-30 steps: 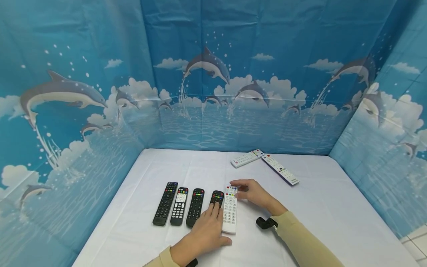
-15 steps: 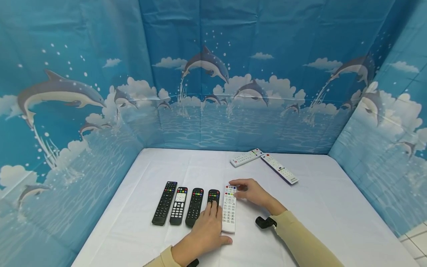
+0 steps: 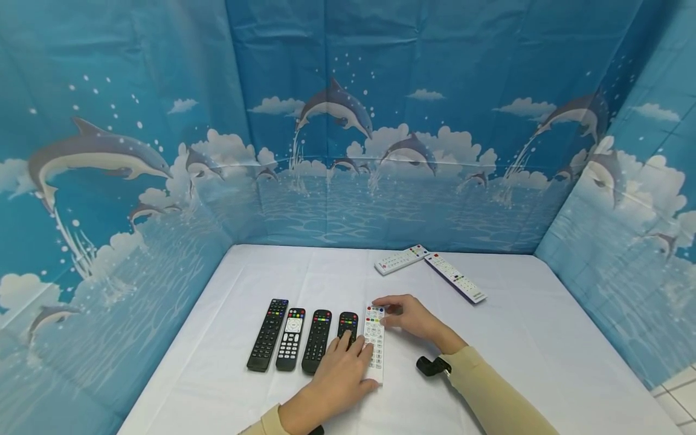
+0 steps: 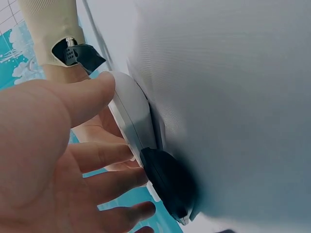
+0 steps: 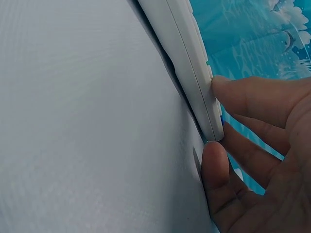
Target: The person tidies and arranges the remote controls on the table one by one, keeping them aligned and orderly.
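A white remote control (image 3: 374,329) lies on the table as the rightmost of a row. My left hand (image 3: 337,371) reaches over its near part with straight, spread fingers, and the thumb (image 4: 95,94) rests at its near end. The same hand's fingers overlap a short black remote control (image 3: 348,321) just left of it. At the white remote's far end, my right hand (image 3: 413,317) holds the tip. Its thumb (image 5: 243,94) touches the button face while a finger (image 5: 215,165) curls at the end.
Farther left in the row lie a black remote (image 3: 316,344), a black remote with white keys (image 3: 290,341) and a long black remote (image 3: 267,335). At the back, two pale remotes, one grey-white (image 3: 399,260) and one purple-edged (image 3: 457,279), meet at an angle. Dolphin-print curtains (image 3: 337,205) surround the table.
My left hand has shifted slightly right, from the short black remote onto the near part of the white one. The right hand stays at the white remote's far end.
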Motion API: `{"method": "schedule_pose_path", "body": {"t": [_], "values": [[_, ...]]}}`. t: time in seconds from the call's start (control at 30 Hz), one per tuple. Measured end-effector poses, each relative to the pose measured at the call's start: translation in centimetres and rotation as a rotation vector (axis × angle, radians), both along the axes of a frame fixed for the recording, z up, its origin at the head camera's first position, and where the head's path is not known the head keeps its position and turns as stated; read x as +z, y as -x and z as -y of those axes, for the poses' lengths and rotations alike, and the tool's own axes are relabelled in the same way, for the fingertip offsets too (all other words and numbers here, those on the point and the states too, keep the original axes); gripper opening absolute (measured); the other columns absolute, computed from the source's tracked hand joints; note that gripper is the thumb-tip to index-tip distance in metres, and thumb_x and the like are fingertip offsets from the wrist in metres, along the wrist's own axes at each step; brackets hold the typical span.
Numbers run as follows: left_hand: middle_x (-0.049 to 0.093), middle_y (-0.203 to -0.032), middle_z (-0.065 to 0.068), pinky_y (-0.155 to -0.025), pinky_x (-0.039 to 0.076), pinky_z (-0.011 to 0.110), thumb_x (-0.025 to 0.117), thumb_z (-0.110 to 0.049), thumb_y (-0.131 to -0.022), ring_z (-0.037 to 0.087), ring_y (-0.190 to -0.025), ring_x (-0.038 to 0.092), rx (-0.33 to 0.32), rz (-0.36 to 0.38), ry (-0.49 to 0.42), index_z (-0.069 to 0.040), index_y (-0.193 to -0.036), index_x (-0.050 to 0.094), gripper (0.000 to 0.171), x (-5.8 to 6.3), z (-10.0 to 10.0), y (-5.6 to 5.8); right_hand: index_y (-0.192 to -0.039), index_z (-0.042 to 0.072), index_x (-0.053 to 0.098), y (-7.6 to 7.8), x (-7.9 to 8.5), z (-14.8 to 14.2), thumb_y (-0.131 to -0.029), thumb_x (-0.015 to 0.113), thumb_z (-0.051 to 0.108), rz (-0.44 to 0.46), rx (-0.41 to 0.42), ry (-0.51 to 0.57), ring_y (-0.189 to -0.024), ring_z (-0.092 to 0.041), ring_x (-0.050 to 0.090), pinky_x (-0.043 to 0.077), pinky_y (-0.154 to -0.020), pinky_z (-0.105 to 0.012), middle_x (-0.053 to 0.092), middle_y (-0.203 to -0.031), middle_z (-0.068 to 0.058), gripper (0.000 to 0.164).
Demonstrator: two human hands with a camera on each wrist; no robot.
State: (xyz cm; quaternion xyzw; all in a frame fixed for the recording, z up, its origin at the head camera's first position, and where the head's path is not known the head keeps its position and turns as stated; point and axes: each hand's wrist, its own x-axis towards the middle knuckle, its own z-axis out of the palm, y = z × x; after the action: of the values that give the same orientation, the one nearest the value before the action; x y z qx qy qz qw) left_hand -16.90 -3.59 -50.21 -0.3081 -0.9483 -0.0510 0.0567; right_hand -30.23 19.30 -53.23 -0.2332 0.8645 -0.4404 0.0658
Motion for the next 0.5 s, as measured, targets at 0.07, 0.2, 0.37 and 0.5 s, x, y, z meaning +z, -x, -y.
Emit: {"method": "schedule_pose_path", "body": {"t": [0.07,0.2,0.37,0.5], "values": [[0.055,-0.143,0.016,-0.107,0.039,0.059,0.069,-0.057,-0.089,0.044,-0.135,0.046,-0.001,-0.009,0.002,-0.009,-0.14,0.059,0.071,-0.1,0.0,0.1,-0.13,0.014,0.069,0.0,0.0,0.0,-0.088,0.078,0.017,-0.003,0.0,-0.001,-0.106,-0.019,0.061,0.049,-0.095,-0.046,0.067,-0.127,0.002,0.044],[0.056,-0.142,0.016,-0.107,0.039,0.059,0.069,-0.058,-0.088,0.044,-0.134,0.047,-0.001,-0.006,-0.003,-0.009,-0.14,0.06,0.072,-0.1,0.0,0.2,-0.13,0.015,0.069,-0.1,0.2,0.0,-0.087,0.078,0.016,0.005,-0.006,-0.001,-0.105,-0.019,0.061,0.049,-0.094,-0.044,0.067,-0.126,0.003,0.043],[0.056,-0.142,0.015,-0.108,0.039,0.058,0.069,-0.058,-0.088,0.04,-0.134,0.048,-0.012,0.011,0.012,-0.011,-0.138,0.061,0.069,0.4,0.1,0.3,-0.13,0.015,0.069,-0.1,0.3,0.0,-0.087,0.078,0.015,0.016,-0.005,0.004,-0.105,-0.019,0.06,0.049,-0.093,-0.043,0.067,-0.125,0.002,0.044],[0.059,-0.139,0.016,-0.107,0.041,0.055,0.071,-0.054,-0.089,0.038,-0.131,0.051,-0.032,0.045,-0.004,-0.011,-0.134,0.065,0.062,1.9,0.2,0.8,-0.131,0.013,0.068,0.0,0.4,-0.3,-0.089,0.077,0.016,0.021,-0.003,0.008,-0.105,-0.021,0.061,0.051,-0.089,-0.041,0.067,-0.126,-0.001,0.043]]}}
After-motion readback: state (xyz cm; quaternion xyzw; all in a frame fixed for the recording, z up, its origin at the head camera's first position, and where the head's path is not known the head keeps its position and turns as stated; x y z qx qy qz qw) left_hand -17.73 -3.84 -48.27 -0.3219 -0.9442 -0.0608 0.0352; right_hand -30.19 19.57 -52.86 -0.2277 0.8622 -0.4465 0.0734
